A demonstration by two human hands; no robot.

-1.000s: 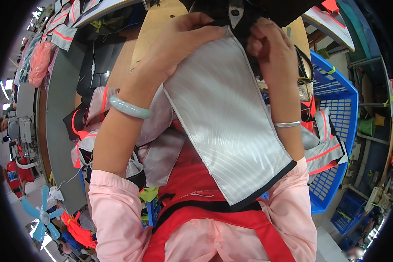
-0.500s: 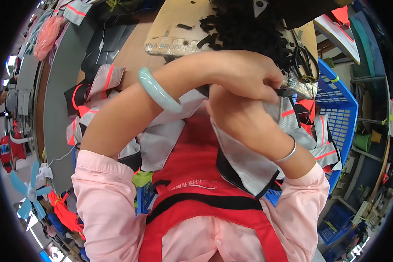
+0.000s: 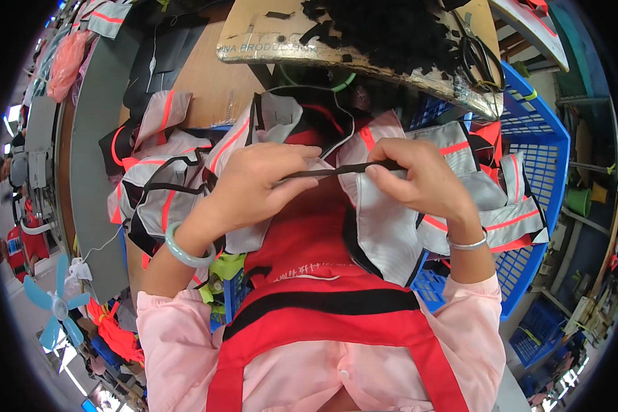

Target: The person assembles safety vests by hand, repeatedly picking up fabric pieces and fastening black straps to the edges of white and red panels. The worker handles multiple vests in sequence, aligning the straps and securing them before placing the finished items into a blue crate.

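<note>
Both hands pinch a thin black strap [image 3: 336, 169] stretched level between them above the lap: left hand [image 3: 257, 182] grips one end, right hand [image 3: 419, 175] the other. Grey vest pieces [image 3: 384, 226] with orange stripes lie underneath, beside a blue basket [image 3: 542, 178]

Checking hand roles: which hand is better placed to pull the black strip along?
Probably the right hand: its fingertips pinch the black strip at its end, while the left hand grips it further along, steadying it over the grey fabric piece.
</note>
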